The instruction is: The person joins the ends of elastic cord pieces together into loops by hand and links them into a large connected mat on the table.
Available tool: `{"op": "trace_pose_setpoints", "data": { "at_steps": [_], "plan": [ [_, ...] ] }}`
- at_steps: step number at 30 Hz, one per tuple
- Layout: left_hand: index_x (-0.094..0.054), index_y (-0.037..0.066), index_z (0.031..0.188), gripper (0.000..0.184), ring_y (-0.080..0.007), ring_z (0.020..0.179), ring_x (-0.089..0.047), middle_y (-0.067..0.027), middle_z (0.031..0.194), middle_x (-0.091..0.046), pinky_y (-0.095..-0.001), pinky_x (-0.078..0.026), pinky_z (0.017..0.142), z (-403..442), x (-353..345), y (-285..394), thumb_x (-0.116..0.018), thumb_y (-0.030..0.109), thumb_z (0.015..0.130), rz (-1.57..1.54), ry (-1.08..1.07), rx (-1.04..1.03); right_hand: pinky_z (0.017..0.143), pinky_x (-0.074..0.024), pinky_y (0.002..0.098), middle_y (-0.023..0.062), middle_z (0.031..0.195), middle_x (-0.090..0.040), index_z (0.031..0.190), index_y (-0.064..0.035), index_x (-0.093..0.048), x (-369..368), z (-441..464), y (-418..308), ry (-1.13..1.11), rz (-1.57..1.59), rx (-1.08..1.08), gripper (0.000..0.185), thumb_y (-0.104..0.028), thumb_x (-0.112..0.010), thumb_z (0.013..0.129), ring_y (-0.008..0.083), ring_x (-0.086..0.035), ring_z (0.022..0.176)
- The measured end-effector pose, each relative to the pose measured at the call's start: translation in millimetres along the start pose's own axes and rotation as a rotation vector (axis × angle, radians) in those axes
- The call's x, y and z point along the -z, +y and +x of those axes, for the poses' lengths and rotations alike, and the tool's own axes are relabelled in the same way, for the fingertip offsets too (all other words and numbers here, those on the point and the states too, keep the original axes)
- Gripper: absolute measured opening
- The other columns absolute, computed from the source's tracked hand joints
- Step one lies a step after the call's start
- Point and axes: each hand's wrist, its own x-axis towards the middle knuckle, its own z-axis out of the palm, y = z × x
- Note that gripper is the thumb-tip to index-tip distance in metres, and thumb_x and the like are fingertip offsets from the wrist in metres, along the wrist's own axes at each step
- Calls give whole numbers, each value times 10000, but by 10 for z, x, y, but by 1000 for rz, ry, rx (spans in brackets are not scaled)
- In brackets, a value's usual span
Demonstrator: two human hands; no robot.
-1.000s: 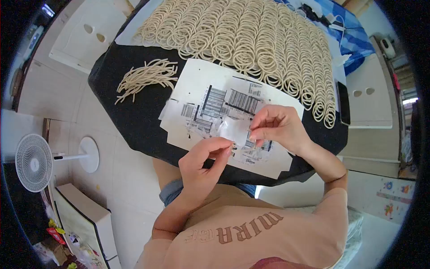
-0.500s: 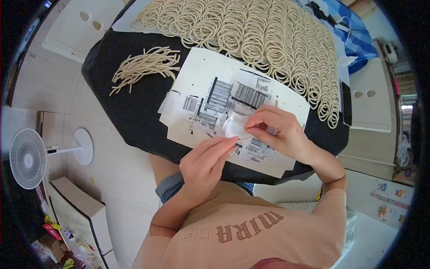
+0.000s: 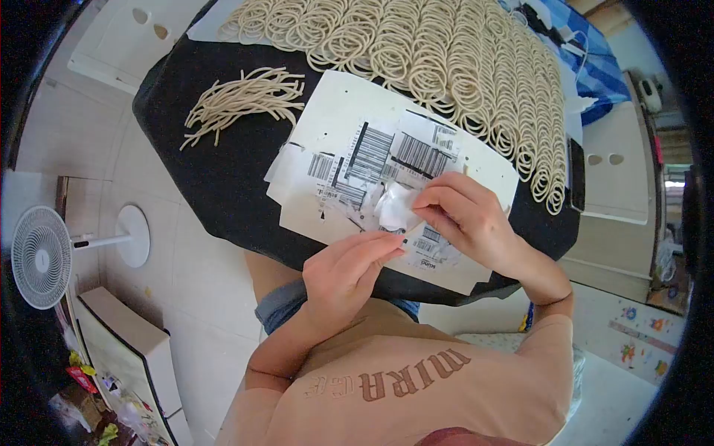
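My left hand (image 3: 348, 271) is closed in a pinch near the front of a white board (image 3: 312, 134) covered with barcode labels. My right hand (image 3: 465, 219) pinches with thumb and forefinger just to the right, beside a crumpled white tissue (image 3: 394, 207) on the board. What lies between the fingertips of either hand is too small and hidden to make out. A bundle of loose beige cords (image 3: 242, 102) lies left of the board. Behind the board, many beige rings (image 3: 416, 67) overlap in long rows.
A black cloth (image 3: 212, 186) covers the table. At its right edge lies a dark phone (image 3: 576, 175), with cables and a blue checked cloth (image 3: 591, 67) behind. A white fan (image 3: 44, 256) stands on the left, near a low cabinet (image 3: 130, 327).
Both hands have shifted slightly, with the left moving a little toward the right. The beige piece that showed under my left fingers is now hidden. The white tissue looks more bunched.
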Motion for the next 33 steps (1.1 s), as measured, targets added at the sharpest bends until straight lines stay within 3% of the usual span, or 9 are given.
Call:
{"op": "trace_pose_setpoints", "data": {
  "at_steps": [14, 17, 23, 26, 29, 33],
  "plan": [
    [-654, 34, 916, 162, -210, 642, -641, -99, 840, -668, -281, -500, 545, 45, -11, 40, -710, -8, 769, -19, -6, 20, 612, -510, 331, 76, 840, -592, 866, -42, -603, -28, 37, -36, 10, -171, 81, 181, -41, -699, 713, 245, -611, 745],
    [-652, 35, 914, 163, -210, 643, -637, -96, 835, -665, -271, -500, 550, 44, -17, 8, -710, -10, 768, -28, 13, -9, 630, -519, 318, 87, 866, -599, 901, -34, -618, -18, 14, -16, 5, -42, 10, 184, -28, -696, 735, 240, -620, 769],
    [-660, 13, 929, 142, -153, 705, -661, -90, 849, -674, -248, -521, 615, 53, 76, 111, -694, -21, 794, -202, -44, 185, 707, -514, 270, 72, 917, -619, 978, -5, -627, 108, 0, -103, -61, 428, -185, 132, 13, -638, 848, 150, -621, 847],
    [-666, -11, 950, 135, -120, 767, -662, -82, 882, -685, -233, -536, 681, 53, 85, 129, -680, -25, 817, -374, -60, 318, 839, -491, 286, 110, 991, -646, 958, 19, -594, 84, -34, -146, -90, 805, -338, 83, 34, -590, 876, 162, -623, 887],
    [-664, -31, 962, 135, -118, 812, -658, -88, 915, -687, -229, -539, 725, 53, 90, 131, -671, -28, 827, -515, -112, 434, 821, -514, 256, 103, 1070, -641, 1043, 38, -574, 45, -90, -159, -116, 991, -382, 128, 18, -550, 919, 125, -606, 977],
    [-658, -49, 951, 118, -114, 831, -651, -104, 931, -684, -222, -536, 728, 80, 92, 152, -664, -33, 834, -570, -120, 473, 814, -525, 257, 114, 1085, -646, 1069, 53, -547, 72, -127, -165, -186, 1063, -437, 142, 4, -527, 937, 122, -608, 982]
  ]
}}
